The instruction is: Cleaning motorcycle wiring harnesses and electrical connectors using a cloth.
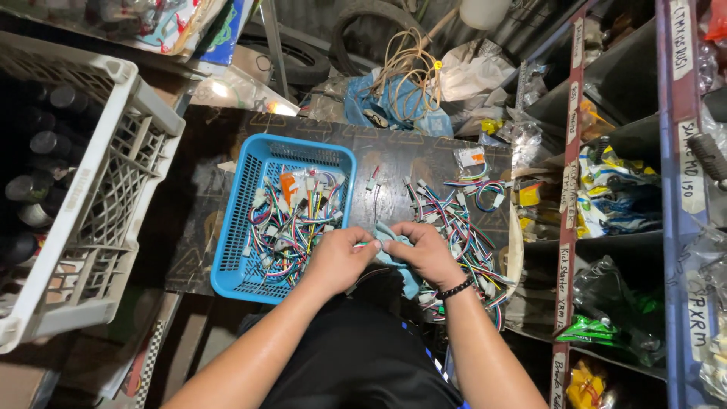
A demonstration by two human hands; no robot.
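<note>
A blue plastic basket (227,227) full of short multicoloured wire harnesses (291,216) is set on the left part of the dark bench (401,155), reaching to its near edge. A loose heap of similar wires with white connectors (458,223) is spread over the right part of the bench, and a small clear packet (471,158) lies near the far right corner. A white crate (98,197) holding dark bottles is seen just off the left edge. Beyond the far edge, a coil of tan cord (409,68) rests on blue sheeting among bags and tyres. Shelves (628,189) crowded with packets stand along the right edge.

Much of the near edge is covered by the arms and the dark clothing. The basket's lower contents are buried under tangled wires, and what lies in the far clutter is hard to make out.

A light blue cloth (397,254) is held at the near middle of the bench, between basket and heap. It is pinched between the left hand (341,257) and the right hand (424,254), which are curled and brought together until the fingertips nearly meet. Whether a small part is gripped inside the cloth cannot be told.
</note>
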